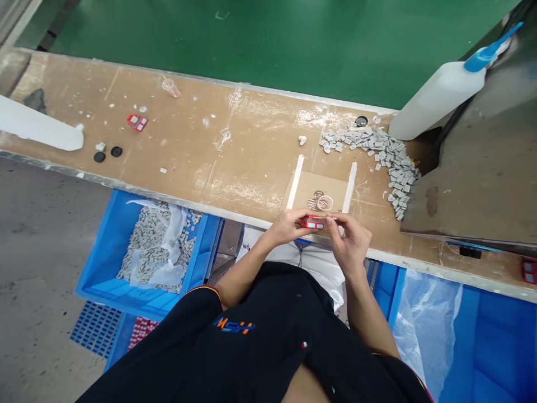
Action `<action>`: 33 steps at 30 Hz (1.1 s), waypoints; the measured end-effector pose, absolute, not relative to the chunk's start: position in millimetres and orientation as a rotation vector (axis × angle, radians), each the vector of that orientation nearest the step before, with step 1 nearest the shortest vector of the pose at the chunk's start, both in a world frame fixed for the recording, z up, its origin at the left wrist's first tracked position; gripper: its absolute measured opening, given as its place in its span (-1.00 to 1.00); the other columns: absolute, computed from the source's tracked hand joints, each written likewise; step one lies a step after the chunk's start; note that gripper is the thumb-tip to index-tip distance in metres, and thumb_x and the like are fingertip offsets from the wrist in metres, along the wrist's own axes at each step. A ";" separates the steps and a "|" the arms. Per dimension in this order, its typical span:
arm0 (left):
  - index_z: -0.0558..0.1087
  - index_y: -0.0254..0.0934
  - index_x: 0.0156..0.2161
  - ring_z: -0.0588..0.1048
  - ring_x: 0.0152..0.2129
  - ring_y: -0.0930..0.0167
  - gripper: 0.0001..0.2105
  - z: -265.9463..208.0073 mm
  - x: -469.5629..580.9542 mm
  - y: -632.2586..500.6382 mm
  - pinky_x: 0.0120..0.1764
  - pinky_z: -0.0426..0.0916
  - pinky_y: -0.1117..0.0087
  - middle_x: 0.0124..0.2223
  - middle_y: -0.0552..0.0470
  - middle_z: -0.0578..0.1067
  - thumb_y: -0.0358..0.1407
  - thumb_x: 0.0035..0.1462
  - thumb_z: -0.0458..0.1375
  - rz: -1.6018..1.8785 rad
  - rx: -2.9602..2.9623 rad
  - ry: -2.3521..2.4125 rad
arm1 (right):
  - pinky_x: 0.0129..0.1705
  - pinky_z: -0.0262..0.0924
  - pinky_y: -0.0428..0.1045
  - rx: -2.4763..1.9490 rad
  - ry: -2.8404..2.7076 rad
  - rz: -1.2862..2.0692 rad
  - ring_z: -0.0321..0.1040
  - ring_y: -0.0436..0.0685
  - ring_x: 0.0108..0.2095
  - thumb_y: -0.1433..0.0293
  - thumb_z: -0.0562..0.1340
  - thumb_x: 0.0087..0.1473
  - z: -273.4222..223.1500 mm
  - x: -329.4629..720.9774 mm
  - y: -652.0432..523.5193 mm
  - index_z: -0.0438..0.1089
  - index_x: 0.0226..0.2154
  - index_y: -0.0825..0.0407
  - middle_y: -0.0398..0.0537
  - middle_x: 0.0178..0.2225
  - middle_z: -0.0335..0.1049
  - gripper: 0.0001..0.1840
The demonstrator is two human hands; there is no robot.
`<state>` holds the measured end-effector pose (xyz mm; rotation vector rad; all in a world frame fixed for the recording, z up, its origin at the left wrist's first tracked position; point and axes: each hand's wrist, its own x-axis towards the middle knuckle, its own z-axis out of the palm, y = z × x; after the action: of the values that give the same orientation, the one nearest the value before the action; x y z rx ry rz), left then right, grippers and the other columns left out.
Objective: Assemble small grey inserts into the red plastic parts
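At the front edge of the bench, my left hand (286,228) is closed on a small red toy vehicle part (312,224) with pale, window-like panels. My right hand (350,243) pinches a thin pale stick (323,218), which lies across the top of the red part. Just beyond my hands is a small clear cup (324,202). Beside it, several shiny small metal pieces (312,204) sit on a cardboard sheet (321,183) flanked by two white tape strips. The stick's tip is too small to make out clearly.
Loose grey pieces (392,154) are heaped at the right, near a white bottle with a blue nozzle (444,95). Another red part (137,122) lies far left, near black caps (116,151). Below the bench, a blue bin (100,263) holds more grey pieces. A green surface (251,45) runs behind.
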<state>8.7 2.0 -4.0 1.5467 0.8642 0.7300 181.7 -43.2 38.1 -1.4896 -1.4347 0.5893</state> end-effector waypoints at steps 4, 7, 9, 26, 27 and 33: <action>0.55 -0.41 -0.07 0.56 -0.34 0.40 -0.70 -5.4 7.6 2.0 -0.22 0.52 0.41 -0.23 -0.10 0.61 -0.27 0.12 0.32 0.729 1.538 0.877 | -0.28 0.44 0.03 -1.445 -1.198 0.722 0.55 0.12 -0.37 0.16 0.30 0.18 33.8 192.4 -39.9 0.48 -0.31 0.00 -0.03 -0.36 0.59 -0.76; 0.55 -0.39 -0.09 0.57 -0.33 0.41 -0.70 -7.3 7.0 2.2 -0.20 0.53 0.41 -0.22 -0.08 0.61 -0.25 0.10 0.33 0.737 1.532 0.873 | -0.23 0.41 0.04 -1.444 -1.168 0.597 0.52 0.13 -0.30 0.18 0.29 0.18 28.2 197.5 -29.4 0.48 -0.32 0.01 -0.02 -0.34 0.55 -0.76; 0.56 -0.37 -0.09 0.58 -0.30 0.40 -0.69 -7.7 6.8 2.3 -0.18 0.53 0.40 -0.19 -0.08 0.62 -0.23 0.10 0.32 0.753 1.515 0.858 | -0.25 0.38 0.04 -1.441 -1.280 0.485 0.48 0.14 -0.27 0.20 0.27 0.20 23.9 196.4 -21.2 0.47 -0.36 0.00 -0.02 -0.34 0.51 -0.78; 0.56 -0.39 -0.13 0.55 -0.36 0.44 -0.74 -7.1 5.5 2.0 -0.23 0.50 0.43 -0.25 -0.06 0.60 -0.28 0.10 0.31 0.771 1.511 0.835 | -0.05 0.17 0.14 -1.985 -1.805 0.205 0.25 0.18 -0.24 0.39 0.16 0.25 7.5 294.4 100.9 0.38 -0.33 0.07 0.10 -0.29 0.31 -0.86; 0.56 -0.38 -0.13 0.55 -0.37 0.44 -0.75 -6.9 5.0 1.6 -0.25 0.50 0.44 -0.25 -0.06 0.60 -0.28 0.10 0.32 0.772 1.521 0.833 | -0.05 0.16 0.14 -1.995 -1.847 0.193 0.25 0.20 -0.21 0.42 0.14 0.25 8.3 292.9 102.1 0.38 -0.34 0.07 0.11 -0.28 0.30 -0.85; 0.57 -0.36 -0.14 0.55 -0.37 0.43 -0.77 -4.2 2.2 0.7 -0.27 0.47 0.44 -0.26 -0.05 0.61 -0.31 0.10 0.31 0.765 1.575 0.842 | -0.19 0.21 0.09 -2.123 -2.104 0.042 0.27 0.26 -0.15 0.54 0.00 0.23 18.9 277.2 99.1 0.35 -0.29 0.07 0.19 -0.16 0.32 -0.77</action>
<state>2.2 0.7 -4.2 1.5747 0.8416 0.7648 277.2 99.1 18.9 -2.1231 -2.1044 0.0423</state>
